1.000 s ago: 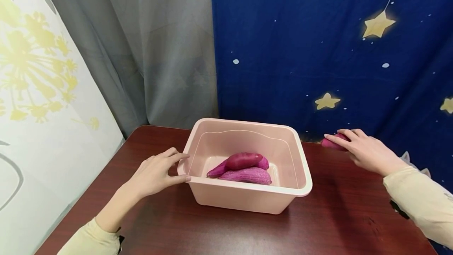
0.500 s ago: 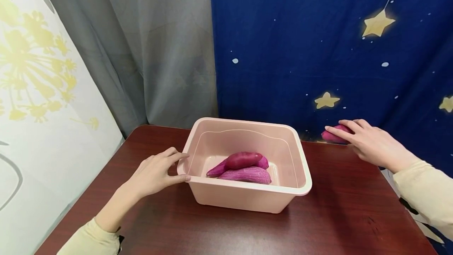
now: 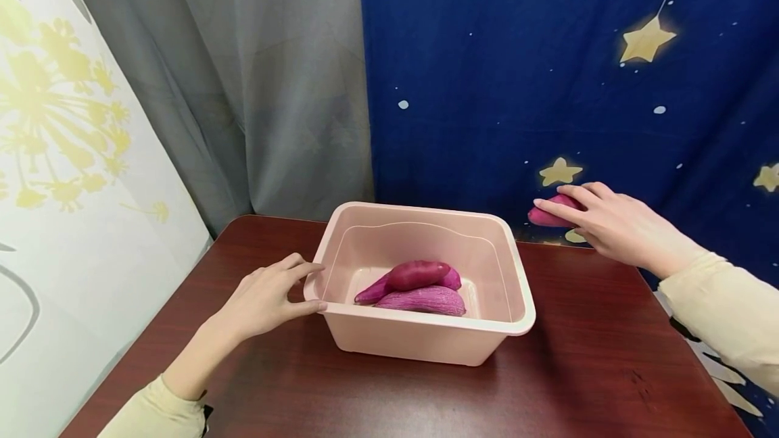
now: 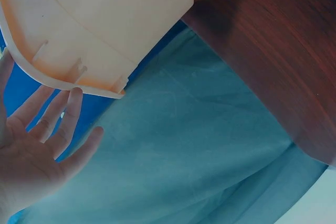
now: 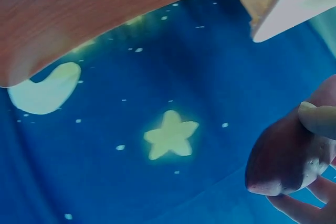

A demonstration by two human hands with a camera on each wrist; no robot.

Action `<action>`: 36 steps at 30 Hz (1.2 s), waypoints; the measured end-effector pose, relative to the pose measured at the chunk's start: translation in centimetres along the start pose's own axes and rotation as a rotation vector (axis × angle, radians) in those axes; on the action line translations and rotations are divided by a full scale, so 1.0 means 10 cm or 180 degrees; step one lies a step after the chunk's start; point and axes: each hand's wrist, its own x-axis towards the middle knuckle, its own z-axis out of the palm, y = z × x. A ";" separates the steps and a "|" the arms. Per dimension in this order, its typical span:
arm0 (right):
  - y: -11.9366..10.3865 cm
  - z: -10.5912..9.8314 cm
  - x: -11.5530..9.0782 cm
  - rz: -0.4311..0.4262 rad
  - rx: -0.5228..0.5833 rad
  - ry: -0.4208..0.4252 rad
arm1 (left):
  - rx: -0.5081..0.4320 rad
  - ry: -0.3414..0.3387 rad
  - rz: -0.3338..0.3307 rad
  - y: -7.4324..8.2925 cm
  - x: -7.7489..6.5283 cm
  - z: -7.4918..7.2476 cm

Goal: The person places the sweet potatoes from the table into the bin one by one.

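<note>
My right hand holds a purple sweet potato in the air, right of the pink plastic tub and above its rim. The right wrist view shows the sweet potato between thumb and fingers, its blunt end exposed. My left hand rests its thumb and fingertips on the tub's left rim near the front corner. In the left wrist view, the left hand has its fingers spread against the rim. Inside the tub lie a smooth reddish sweet potato and rougher purple ones, partly overlapping.
The tub stands on a dark red-brown wooden table. Behind the table hang a grey curtain and a blue starry curtain. A white panel with a yellow print borders the table's left side.
My right hand has risen and then moved left toward the tub, carrying the sweet potato. The left hand and the sweet potatoes in the tub have stayed put.
</note>
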 end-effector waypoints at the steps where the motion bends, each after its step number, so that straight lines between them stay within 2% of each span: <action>1: -0.02 -0.02 0.04 0.0031 0.0019 -0.0050 | -0.0001 0.0001 -0.0002 0.00 0.00 0.00; 6: -0.12 -0.08 0.25 0.0073 0.0111 -0.0160 | -0.0007 -0.0004 -0.0019 0.00 0.00 0.00; 10: -0.18 -0.08 0.42 -0.0027 0.0118 -0.0055 | -0.0016 0.0008 -0.0018 0.00 -0.01 0.00; 18: -0.33 -0.07 0.70 -0.0176 0.0129 -0.0201 | -0.0015 0.0016 -0.0018 0.00 0.00 0.00; 27: -0.50 -0.02 1.00 -0.0445 0.0227 0.0003 | -0.0037 -0.0006 -0.0037 0.01 0.01 0.01; 36: -0.68 0.06 1.27 -0.0640 0.0161 0.0044 | -0.0010 0.0034 -0.0010 0.01 0.02 0.03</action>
